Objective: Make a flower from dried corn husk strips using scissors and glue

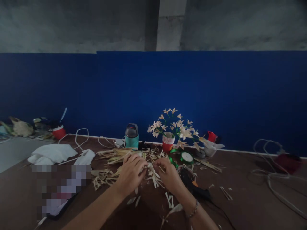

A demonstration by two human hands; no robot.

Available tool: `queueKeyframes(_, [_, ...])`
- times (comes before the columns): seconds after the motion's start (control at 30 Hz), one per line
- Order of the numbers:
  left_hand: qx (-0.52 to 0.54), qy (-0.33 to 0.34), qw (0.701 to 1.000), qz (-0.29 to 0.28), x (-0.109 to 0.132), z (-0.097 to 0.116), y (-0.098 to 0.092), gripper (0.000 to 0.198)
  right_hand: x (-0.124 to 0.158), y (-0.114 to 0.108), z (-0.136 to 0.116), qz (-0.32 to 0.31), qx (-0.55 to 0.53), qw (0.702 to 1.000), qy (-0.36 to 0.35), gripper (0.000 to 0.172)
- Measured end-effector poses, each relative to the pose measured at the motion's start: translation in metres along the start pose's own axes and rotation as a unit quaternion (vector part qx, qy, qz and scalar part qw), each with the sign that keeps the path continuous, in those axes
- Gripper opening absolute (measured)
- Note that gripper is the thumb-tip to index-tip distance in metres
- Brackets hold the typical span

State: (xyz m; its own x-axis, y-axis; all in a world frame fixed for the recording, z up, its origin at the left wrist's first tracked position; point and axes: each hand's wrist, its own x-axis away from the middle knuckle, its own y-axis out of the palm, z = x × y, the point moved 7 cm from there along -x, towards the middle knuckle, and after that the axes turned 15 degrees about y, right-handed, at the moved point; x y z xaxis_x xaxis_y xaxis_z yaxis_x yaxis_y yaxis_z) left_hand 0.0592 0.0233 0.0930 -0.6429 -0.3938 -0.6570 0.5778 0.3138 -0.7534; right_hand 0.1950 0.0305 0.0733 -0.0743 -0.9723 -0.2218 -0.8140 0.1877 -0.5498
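Over the middle of the brown tabletop, my left hand (133,171) is curled, its thumb drawn toward the fingertips at a small pale piece of dried husk (150,165). Just right of it my right hand (169,175) has its thumb and fingers pinched together. Whatever is in that pinch is too small to make out. The hands are close but apart. Cut pale husk strips (155,180) lie beneath and between them. More dried husks (103,175) are heaped left of and behind my left hand. A black glue gun (198,190) lies beside my right wrist.
Behind my hands stand red-and-white paper cups (168,145) holding pale handmade flowers (184,131), and a teal-and-black container (131,136). Green ribbon on a spool (186,157) lies right. At left are a phone (64,198) and white cloth (52,153); cables (275,179) loop at right.
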Motion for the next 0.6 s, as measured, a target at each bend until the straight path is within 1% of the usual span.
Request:
queueKeyframes(0.07, [-0.018,0.022,0.999,0.021,0.001,0.006,-0.003,0.012,0.000,0.000,-0.002,-0.014,-0.017,1.000,-0.001,0.015])
queueKeyframes(0.1, [-0.017,0.023,0.999,0.034,0.002,0.007,-0.004,0.012,-0.001,-0.001,-0.001,-0.019,-0.032,0.999,0.007,0.017])
queueKeyframes(0.17, [0.000,-0.007,0.998,0.067,0.005,0.002,-0.003,0.012,-0.005,-0.003,0.006,-0.028,-0.086,0.995,0.035,0.019])
queueKeyframes(0.23, [0.049,-0.081,0.990,0.103,0.012,-0.010,0.002,0.010,-0.009,-0.008,0.017,-0.023,-0.151,0.986,0.064,0.021])
queueKeyframes(0.27, [0.090,-0.131,0.980,0.116,0.018,-0.018,0.007,0.009,-0.012,-0.012,0.023,-0.018,-0.177,0.981,0.072,0.025])
queueKeyframes(0.3, [0.142,-0.186,0.964,0.124,0.024,-0.026,0.014,0.009,-0.014,-0.016,0.029,-0.011,-0.194,0.978,0.075,0.030])
queueKeyframes(0.33, [0.201,-0.240,0.941,0.129,0.031,-0.033,0.023,0.010,-0.016,-0.021,0.034,-0.004,-0.199,0.977,0.073,0.035])
queueKeyframes(0.37, [0.263,-0.290,0.910,0.134,0.039,-0.038,0.032,0.012,-0.017,-0.026,0.037,0.003,-0.189,0.980,0.067,0.039])
queueKeyframes(0.43, [0.382,-0.369,0.833,0.153,0.052,-0.043,0.048,0.017,-0.018,-0.034,0.037,0.002,-0.121,0.992,0.045,0.046])
queueKeyframes(0.5, [0.479,-0.420,0.749,0.183,0.062,-0.043,0.058,0.020,-0.018,-0.040,0.035,-0.007,-0.007,0.999,0.033,0.050])
queueKeyframes(0.53, [0.512,-0.436,0.712,0.200,0.065,-0.044,0.060,0.022,-0.018,-0.042,0.036,-0.016,0.066,0.997,0.043,0.050])
queueKeyframes(0.57, [0.534,-0.448,0.684,0.216,0.068,-0.045,0.061,0.023,-0.018,-0.045,0.040,-0.024,0.141,0.988,0.065,0.048])
queueKeyframes(0.6, [0.546,-0.456,0.664,0.230,0.070,-0.047,0.061,0.024,-0.017,-0.049,0.046,-0.029,0.212,0.972,0.093,0.043])
